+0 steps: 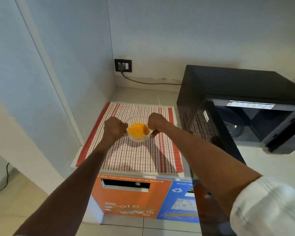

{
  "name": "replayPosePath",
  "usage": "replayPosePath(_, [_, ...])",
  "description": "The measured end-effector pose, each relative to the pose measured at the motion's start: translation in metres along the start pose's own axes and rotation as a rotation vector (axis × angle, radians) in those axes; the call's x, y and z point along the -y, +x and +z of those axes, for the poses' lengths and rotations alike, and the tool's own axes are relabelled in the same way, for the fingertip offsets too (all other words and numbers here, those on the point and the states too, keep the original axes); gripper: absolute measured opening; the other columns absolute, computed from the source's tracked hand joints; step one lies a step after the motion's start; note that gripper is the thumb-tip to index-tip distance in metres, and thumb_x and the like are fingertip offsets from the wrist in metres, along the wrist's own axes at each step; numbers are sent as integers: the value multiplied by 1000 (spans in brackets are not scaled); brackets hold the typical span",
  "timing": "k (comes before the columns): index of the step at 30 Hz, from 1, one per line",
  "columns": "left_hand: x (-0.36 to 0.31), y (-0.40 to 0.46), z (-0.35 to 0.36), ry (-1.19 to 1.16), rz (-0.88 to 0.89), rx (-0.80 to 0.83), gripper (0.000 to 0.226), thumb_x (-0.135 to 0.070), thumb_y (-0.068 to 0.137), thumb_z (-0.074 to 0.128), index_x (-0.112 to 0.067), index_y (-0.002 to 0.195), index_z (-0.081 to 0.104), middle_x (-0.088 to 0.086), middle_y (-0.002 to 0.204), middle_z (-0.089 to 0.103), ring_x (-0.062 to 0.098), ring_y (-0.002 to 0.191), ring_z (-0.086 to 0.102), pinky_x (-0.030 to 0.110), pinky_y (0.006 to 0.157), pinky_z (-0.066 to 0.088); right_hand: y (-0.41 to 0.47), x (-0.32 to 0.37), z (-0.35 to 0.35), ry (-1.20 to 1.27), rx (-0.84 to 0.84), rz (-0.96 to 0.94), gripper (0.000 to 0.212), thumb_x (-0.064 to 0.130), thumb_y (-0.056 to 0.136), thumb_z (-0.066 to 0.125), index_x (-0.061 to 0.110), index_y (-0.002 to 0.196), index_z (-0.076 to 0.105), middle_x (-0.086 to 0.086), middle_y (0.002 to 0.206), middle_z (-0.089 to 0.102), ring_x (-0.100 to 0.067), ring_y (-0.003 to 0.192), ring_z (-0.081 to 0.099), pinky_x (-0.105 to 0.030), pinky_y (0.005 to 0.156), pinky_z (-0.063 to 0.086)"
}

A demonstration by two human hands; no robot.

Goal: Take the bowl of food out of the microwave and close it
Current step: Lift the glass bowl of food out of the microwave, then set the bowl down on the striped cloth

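A clear glass bowl point(138, 133) filled with orange-yellow shredded food is over the red-striped cloth point(136, 154) on the counter. My left hand point(114, 128) grips its left handle and my right hand point(156, 124) grips its right handle. Whether the bowl rests on the cloth or hangs just above it I cannot tell. The black microwave point(237, 92) stands to the right with its cavity point(255, 123) exposed and dark. Its open door point(211, 167) swings out toward me, partly behind my right forearm.
A black wall socket point(123, 65) with a plug and a cable running right sits at the back corner. Below the counter are an orange waste bin front point(129, 198) and a blue recycling bin front point(177, 201). A white wall panel stands at left.
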State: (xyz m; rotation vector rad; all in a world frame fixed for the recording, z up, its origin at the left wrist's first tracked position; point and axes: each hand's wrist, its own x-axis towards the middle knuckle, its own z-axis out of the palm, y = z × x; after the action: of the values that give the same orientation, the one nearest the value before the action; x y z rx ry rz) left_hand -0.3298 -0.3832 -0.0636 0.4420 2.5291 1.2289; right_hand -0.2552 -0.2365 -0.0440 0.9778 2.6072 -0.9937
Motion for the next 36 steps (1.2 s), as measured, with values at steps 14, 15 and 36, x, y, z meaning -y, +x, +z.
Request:
replayPosePath(14, [67, 41, 44, 15, -88, 58, 31, -17, 85, 58, -12, 55, 52, 3, 55, 56, 18, 52, 55, 22, 49, 47, 39, -33, 52, -66, -71, 34, 35, 12, 76, 76, -4, 102, 59, -16, 95, 69, -31, 90, 68, -26, 53, 47])
replayPosePath(15, [70, 44, 47, 12, -103, 60, 31, -16, 85, 59, -13, 55, 52, 2, 56, 55, 17, 52, 55, 21, 49, 45, 41, -34, 55, -75, -82, 32, 30, 10, 78, 73, -3, 101, 59, -13, 86, 67, -28, 83, 68, -22, 46, 44])
replayPosePath(36, [84, 15, 42, 19, 208, -148, 36, 1, 78, 58, -3, 46, 44, 9, 47, 43, 21, 47, 37, 26, 49, 28, 16, -25, 41, -333, -21, -53, 62, 28, 70, 82, -3, 117, 56, -13, 122, 58, -25, 110, 58, -31, 89, 48])
